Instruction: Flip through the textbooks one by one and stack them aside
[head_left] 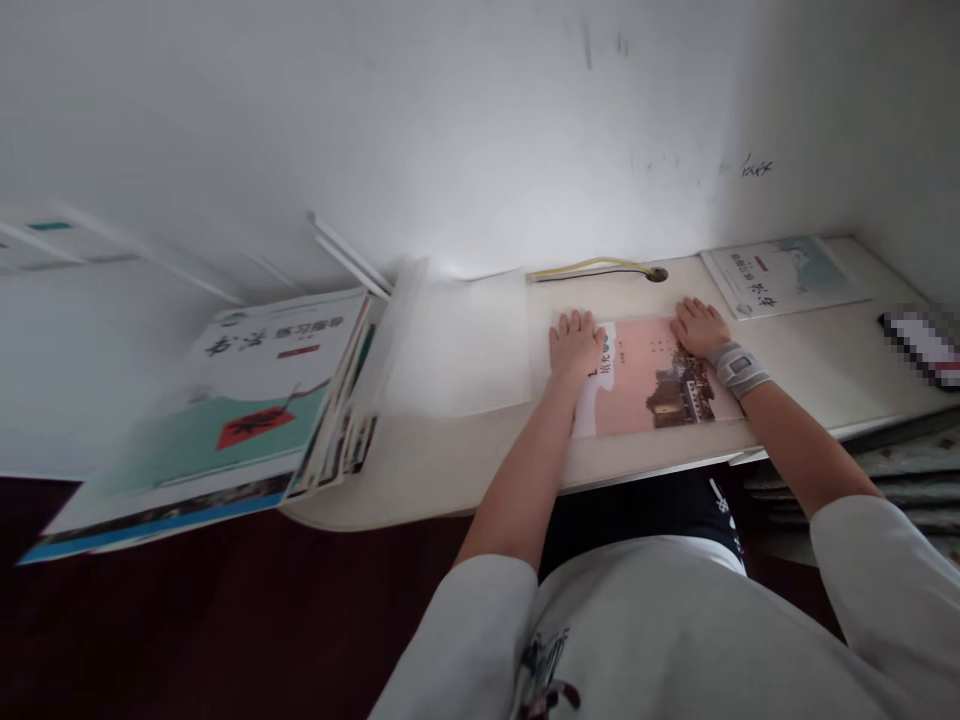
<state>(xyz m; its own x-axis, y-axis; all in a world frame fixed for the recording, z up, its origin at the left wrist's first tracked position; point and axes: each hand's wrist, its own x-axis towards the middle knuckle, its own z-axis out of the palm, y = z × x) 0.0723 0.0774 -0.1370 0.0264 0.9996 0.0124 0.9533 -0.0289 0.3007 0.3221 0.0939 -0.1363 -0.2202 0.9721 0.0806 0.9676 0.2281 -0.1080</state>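
A pink book with a picture of buildings on its cover lies flat on the white desk, in front of my body. My left hand rests on the book's left end, palm down with fingers spread. On its upper right part lies my right hand, fingers stretched out, a grey band around the wrist. Just left of the book, a clear plastic sheet or cover is spread on the desk.
At the left stands a stack of books overhanging the desk's end. Another booklet lies at the back right, with a blurred-out dark object near the right edge. A yellow cable runs along the wall into a hole.
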